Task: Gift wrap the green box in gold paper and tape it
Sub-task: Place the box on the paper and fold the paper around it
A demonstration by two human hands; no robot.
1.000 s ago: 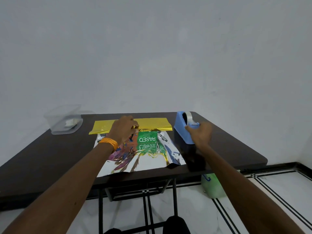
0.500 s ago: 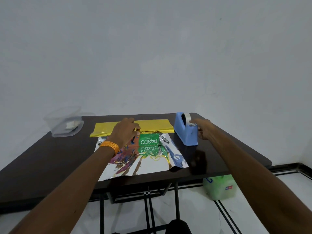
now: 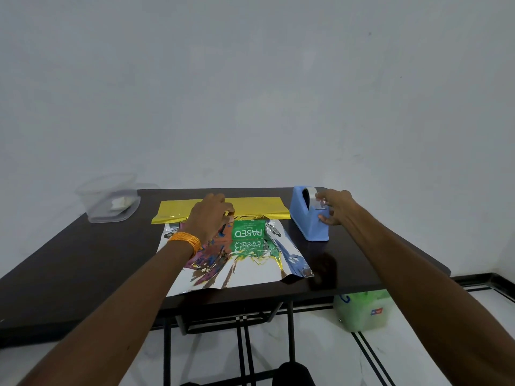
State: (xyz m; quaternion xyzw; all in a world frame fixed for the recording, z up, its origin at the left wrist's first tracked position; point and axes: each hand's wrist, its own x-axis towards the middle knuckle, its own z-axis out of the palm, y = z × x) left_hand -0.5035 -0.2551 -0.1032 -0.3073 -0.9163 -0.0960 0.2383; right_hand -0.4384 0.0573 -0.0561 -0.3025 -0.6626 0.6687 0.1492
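Now that your right hand (image 3: pixel 338 207) has come round the dispenser (image 3: pixel 308 218) to pinch the tape (image 3: pixel 320 203), your left hand (image 3: pixel 209 218) grips gold paper (image 3: pixel 250 204) on the green box (image 3: pixel 248 231) mid-frame, ready for taping.

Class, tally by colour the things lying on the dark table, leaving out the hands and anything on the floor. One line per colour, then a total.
Green: 1, the box
Gold: 1, the paper sheet
Blue: 1, the tape dispenser
Clear: 1, the plastic container
Total: 4
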